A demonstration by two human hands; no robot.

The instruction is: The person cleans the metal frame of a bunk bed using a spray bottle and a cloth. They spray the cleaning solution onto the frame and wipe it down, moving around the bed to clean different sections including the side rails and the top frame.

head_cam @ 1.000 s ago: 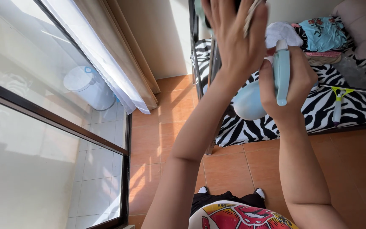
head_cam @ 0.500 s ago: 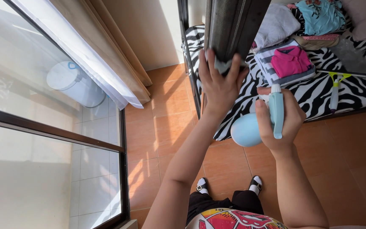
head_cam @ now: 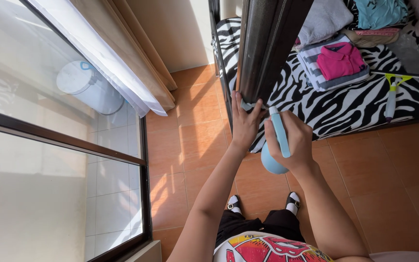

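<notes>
In the head view, the left hand (head_cam: pixel 244 121) is reaching up and forward with the forearm stretched out from the lower middle of the picture. Its fingers are lying nearly straight and close together, pressing a small pale cloth (head_cam: pixel 248 105) against the lower end of the dark door frame (head_cam: pixel 263 48) — the cloth is showing only as a sliver at the fingertips, so how much of it is under the palm cannot be told. The back of the hand is facing the camera.

The right hand (head_cam: pixel 289 140) is sitting just beside the left, wrapped firmly around a light blue spray bottle (head_cam: pixel 277 145). The fingers are curling round the bottle's neck, the slim upper part is pointing toward the frame, and the rounded body is hanging below the hand. The right forearm is angling in from the lower right, wrist bent slightly.

Beyond the frame, a zebra-striped blanket (head_cam: pixel 345 102) is lying spread out, carrying a pink shirt (head_cam: pixel 340 60) on folded clothes and a squeegee (head_cam: pixel 393 92) with a green head — all well apart from the hands. At the left, beige curtains (head_cam: pixel 132 63) are hanging beside a window (head_cam: pixel 35 160), and a white bin (head_cam: pixel 86 87) is standing on the orange tiled floor (head_cam: pixel 195 140).
</notes>
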